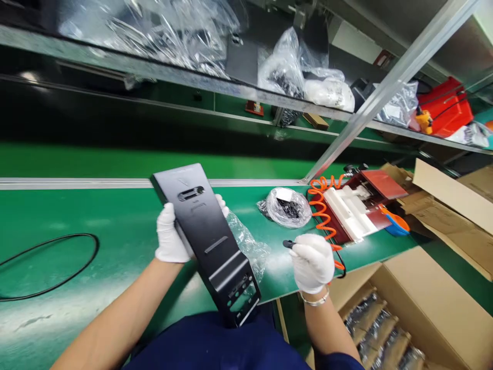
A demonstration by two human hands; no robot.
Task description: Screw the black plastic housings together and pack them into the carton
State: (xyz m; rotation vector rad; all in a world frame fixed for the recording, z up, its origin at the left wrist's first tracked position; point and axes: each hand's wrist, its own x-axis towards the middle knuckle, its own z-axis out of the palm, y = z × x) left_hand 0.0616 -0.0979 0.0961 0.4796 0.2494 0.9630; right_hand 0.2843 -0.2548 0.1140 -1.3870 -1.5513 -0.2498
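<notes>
My left hand (173,237), in a white glove, grips a long black plastic housing (208,221) from beneath, its thumb on one edge and fingertips at the other. The housing is tilted; it has an oval slot near its top and a cut-out with small holes at its lower end. To the right, my gloved right hand (313,262) pinches a small black plastic piece (288,244), apart from the housing. Behind the housing lies a crumpled clear plastic bag (248,241). An open bag of small black parts (288,207) rests on the green bench beyond my right hand.
A red and white fixture (356,208) with a coiled orange air hose (321,205) stands right. Below it, a cardboard box (431,303) holds wrapped parts between dividers. A black cable (57,239) lies left. An overhead shelf (192,77) carries plastic bags; a metal post (370,103) slants down.
</notes>
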